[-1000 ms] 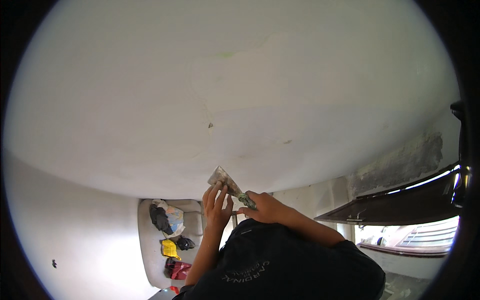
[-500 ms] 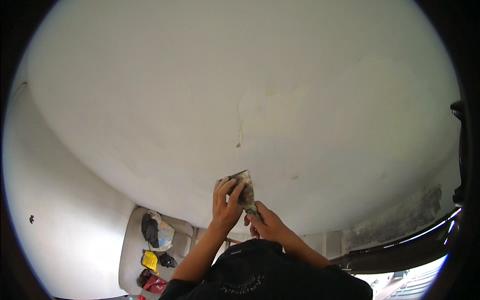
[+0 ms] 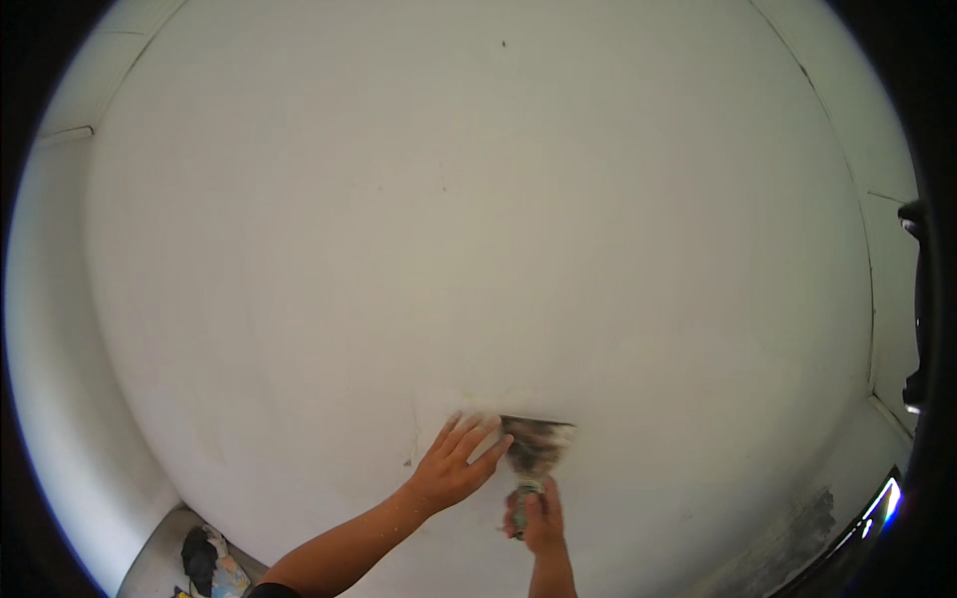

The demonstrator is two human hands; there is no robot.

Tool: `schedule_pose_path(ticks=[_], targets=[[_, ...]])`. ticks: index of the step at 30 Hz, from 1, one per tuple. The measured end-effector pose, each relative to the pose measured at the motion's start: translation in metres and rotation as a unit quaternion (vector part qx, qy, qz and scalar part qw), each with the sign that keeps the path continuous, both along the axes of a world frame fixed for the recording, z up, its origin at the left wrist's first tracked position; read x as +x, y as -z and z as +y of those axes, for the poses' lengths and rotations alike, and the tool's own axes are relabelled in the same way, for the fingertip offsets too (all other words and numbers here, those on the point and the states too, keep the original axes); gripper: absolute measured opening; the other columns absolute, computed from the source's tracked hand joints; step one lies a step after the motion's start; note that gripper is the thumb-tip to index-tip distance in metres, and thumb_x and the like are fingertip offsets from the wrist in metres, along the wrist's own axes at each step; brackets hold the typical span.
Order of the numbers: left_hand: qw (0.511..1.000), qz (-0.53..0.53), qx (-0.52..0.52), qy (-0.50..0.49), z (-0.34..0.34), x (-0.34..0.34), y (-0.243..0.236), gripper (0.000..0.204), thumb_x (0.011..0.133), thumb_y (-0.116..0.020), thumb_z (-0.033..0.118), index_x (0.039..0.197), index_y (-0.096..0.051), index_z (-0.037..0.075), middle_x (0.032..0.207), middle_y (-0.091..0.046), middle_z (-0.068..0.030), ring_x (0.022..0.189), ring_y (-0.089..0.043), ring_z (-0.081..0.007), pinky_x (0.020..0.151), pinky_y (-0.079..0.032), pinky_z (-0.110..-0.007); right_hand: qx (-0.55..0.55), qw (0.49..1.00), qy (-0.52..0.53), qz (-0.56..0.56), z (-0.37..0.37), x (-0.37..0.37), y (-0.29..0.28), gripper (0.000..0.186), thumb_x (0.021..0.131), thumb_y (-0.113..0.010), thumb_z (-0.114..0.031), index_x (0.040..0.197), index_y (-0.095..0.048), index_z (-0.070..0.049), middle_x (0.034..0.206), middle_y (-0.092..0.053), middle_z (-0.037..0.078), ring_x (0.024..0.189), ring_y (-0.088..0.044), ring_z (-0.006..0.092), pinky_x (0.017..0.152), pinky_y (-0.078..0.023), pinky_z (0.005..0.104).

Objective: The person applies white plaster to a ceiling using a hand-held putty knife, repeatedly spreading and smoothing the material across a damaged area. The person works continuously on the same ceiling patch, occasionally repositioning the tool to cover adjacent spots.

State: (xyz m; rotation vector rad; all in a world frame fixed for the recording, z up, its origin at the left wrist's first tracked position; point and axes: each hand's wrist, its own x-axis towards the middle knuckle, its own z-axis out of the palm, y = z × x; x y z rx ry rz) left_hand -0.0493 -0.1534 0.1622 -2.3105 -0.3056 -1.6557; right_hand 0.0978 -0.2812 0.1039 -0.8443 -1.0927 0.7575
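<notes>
My right hand (image 3: 543, 520) is wrapped around the greenish handle of a putty knife (image 3: 539, 447), low in the view and just right of the middle. Its wide, stained metal blade points up, with the broad edge against or very close to the white wall (image 3: 498, 259). Beside the blade's left corner, my left hand (image 3: 457, 468) has its fingers stretched out, slightly blurred, at the wall. The thumb side reaches to the blade; whether it presses on the metal I cannot tell. A thin crack with a small chip (image 3: 407, 462) runs left of that hand.
Another wall meets this one at the left. Dark and pale bundled items (image 3: 204, 563) lie on a surface at the lower left. A rough grey patch (image 3: 797, 538) marks the lower right wall, near a dark-edged bright opening (image 3: 882, 503).
The view has tilted up the wall. My left hand has come off the blade's face to its left side, fingers spreading. The putty knife, still in my right hand, now stands at the wall.
</notes>
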Motion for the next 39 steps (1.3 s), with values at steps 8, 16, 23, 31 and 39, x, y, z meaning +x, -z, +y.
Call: schedule_pose_path(ticks=[8, 16, 23, 31, 39], targets=[[1.0, -0.016, -0.017, 0.019, 0.045, 0.02, 0.035, 0.034, 0.077, -0.076, 0.013, 0.111, -0.072, 0.012, 0.125, -0.064, -0.0091, 0.117, -0.061, -0.0283, 0.102, -0.046, -0.048, -0.016, 0.999, 0.037, 0.018, 0.012, 0.061, 0.042, 0.03, 0.102, -0.055, -0.036, 0.11, -0.051, -0.007, 0.063, -0.051, 0.004, 0.042, -0.044, 0.0126, 0.037, -0.038, 0.0272], [0.997, -0.014, -0.052, 0.049, 0.041, -0.009, 0.018, 0.034, 0.079, -0.073, 0.007, 0.113, -0.071, 0.01, 0.132, -0.061, -0.0095, 0.123, -0.058, -0.027, 0.105, -0.044, -0.048, -0.131, 0.974, 0.025, 0.184, 0.036, 0.038, 0.05, 0.025, 0.103, -0.052, -0.032, 0.112, -0.051, -0.009, 0.062, -0.049, 0.0, 0.041, -0.039, 0.0083, 0.037, -0.031, 0.0225], [0.99, 0.015, -0.118, 0.075, 0.022, -0.016, 0.029, 0.035, 0.082, -0.07, 0.005, 0.117, -0.068, 0.006, 0.13, -0.061, -0.0115, 0.125, -0.055, -0.0311, 0.107, -0.044, -0.049, -0.058, 0.987, 0.149, 0.029, 0.032, 0.031, 0.056, 0.033, 0.102, -0.053, -0.03, 0.125, -0.044, -0.008, 0.074, -0.057, 0.008, 0.046, -0.053, 0.0165, 0.04, -0.044, 0.0296], [0.972, 0.037, -0.188, 0.138, -0.018, 0.005, 0.017, 0.053, 0.085, -0.067, 0.004, 0.136, -0.055, 0.009, 0.141, -0.05, -0.0168, 0.131, -0.049, -0.0356, 0.109, -0.043, -0.046, -0.068, 0.993, 0.096, -0.017, -0.001, 0.009, 0.012, 0.031, 0.102, -0.053, -0.027, 0.125, -0.045, -0.008, 0.071, -0.054, 0.004, 0.046, -0.046, 0.0113, 0.04, -0.038, 0.0257], [0.971, 0.074, -0.193, 0.118, -0.019, -0.002, 0.023, 0.055, 0.088, -0.066, 0.007, 0.14, -0.05, 0.009, 0.148, -0.042, -0.0171, 0.135, -0.044, -0.0371, 0.111, -0.041, -0.047, -0.114, 0.987, 0.115, 0.002, -0.002, 0.016, 0.018, 0.045, 0.101, -0.054, -0.028, 0.139, -0.038, -0.009, 0.069, -0.053, -0.001, 0.044, -0.039, 0.0059, 0.038, -0.031, 0.0202]])
